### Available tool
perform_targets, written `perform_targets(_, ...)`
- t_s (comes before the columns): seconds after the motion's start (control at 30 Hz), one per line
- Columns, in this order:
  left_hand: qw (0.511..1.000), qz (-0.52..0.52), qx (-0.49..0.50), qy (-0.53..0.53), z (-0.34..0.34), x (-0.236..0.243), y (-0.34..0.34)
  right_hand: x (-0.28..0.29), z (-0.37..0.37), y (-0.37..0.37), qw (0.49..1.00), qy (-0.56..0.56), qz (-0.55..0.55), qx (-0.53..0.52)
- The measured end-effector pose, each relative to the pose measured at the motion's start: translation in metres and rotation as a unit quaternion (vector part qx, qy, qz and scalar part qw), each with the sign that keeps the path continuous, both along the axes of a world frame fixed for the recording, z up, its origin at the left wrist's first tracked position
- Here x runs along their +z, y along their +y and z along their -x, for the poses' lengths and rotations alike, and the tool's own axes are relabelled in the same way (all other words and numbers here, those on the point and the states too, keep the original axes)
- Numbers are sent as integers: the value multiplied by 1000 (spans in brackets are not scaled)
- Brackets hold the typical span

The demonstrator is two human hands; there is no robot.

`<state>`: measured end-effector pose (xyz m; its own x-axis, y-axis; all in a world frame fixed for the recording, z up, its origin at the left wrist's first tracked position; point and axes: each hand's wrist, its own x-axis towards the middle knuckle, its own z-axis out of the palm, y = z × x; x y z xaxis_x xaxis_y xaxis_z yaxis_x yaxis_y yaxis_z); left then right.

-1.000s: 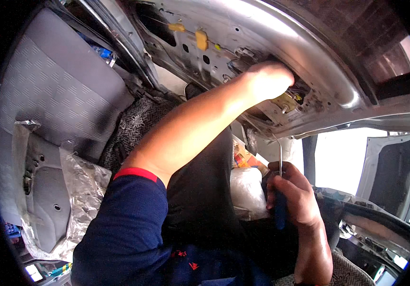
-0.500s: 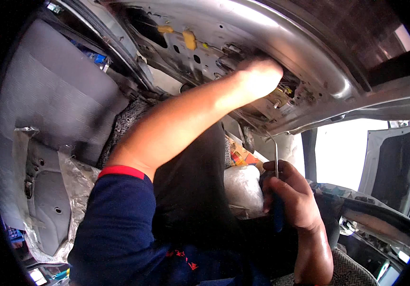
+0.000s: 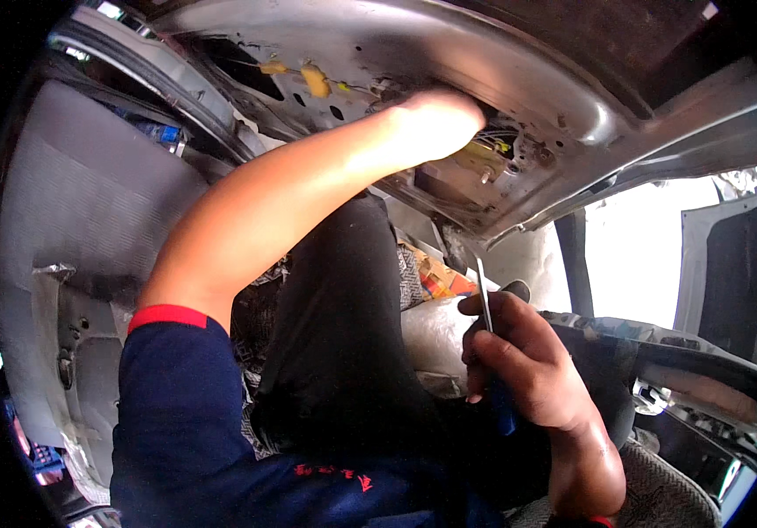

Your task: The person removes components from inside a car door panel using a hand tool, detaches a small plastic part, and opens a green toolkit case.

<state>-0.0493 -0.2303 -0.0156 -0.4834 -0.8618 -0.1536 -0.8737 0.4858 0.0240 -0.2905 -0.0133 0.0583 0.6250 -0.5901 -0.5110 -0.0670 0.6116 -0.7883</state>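
Note:
My left hand (image 3: 444,119) reaches into an opening in the bare inner side of a silver vehicle door (image 3: 563,106). Its fingers are hidden inside, so what they touch does not show. Beside that wrist, wires and a metal mechanism (image 3: 484,160) with small yellow parts show in the opening. Lower on the right, my right hand (image 3: 528,356) is closed around a screwdriver (image 3: 484,304). The thin metal shaft points up toward the door's lower corner, and the dark blue handle extends below the palm.
A grey seat or trim panel (image 3: 88,185) stands on the left. Yellow clips (image 3: 315,80) sit on the door. Between my dark-trousered legs (image 3: 334,334) lies a clear plastic-wrapped bundle (image 3: 435,334), near an orange patterned piece (image 3: 440,277). A curved metal sill (image 3: 704,370) runs at the right.
The whole view has shifted, so the door and my left arm appear farther left. My right hand still holds the screwdriver, whose shaft now tilts a little differently. My left hand stays in the opening.

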Motion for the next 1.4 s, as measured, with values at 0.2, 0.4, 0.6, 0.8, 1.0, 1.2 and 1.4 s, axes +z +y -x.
perform_targets(0.2, 990, -106, -11, 93, 17, 18, 4, -6, -1, 4, 1000, -6, -14, 10)
perform_targets(0.4, 983, -135, -6, 126, 11, 18, 10, -4, -4, 1, 1000, -5, 9, -5)
perform_targets(0.6, 976, -146, 22, 158, 18, 14, 12, -10, -6, 4, 1000, 8, 15, 14)
perform_targets(0.8, 892, 285, -9, 352, 13, -35, 57, -7, -1, 3, 999, 22, 37, -1)
perform_targets(1.0, 814, 275, 325, 395, -61, -33, 71, -1, -9, 6, 1000, 9, 19, 13)
perform_targets(1.2, 788, 243, 304, 476, -69, -45, 48, -4, -9, 5, 999, 29, 12, 18)
perform_targets(1.4, 782, 349, 274, 437, -70, -84, 33, -8, -16, 4, 999, 34, 9, 12)
